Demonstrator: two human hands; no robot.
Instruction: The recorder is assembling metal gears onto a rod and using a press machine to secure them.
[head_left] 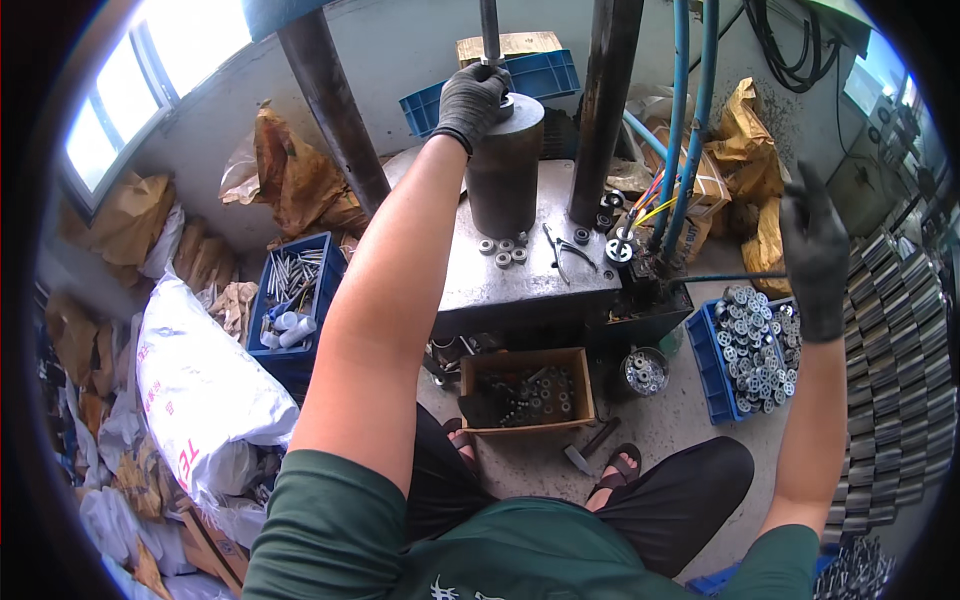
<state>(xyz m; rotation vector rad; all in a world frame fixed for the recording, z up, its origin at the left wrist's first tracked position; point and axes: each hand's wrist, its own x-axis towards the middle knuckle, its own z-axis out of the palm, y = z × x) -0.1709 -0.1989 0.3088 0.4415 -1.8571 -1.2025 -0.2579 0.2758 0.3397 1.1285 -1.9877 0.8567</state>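
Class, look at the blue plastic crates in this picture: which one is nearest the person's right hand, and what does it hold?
The blue crate on the floor right below the gloved right hand, filled with round silver metal parts; the others lie farther left.

on my left lies a big white sack with red print on its side, full and tied. behind it, along the wall under the window, stand brown paper bags, crumpled, and one more torn brown bag near the blue crate. on the right, behind the blue hoses, i see yellow-brown bags and a cardboard box with tape. at the back, on a blue crate, rests a flat cardboard piece. below the press, an open cardboard box holds dark metal parts.
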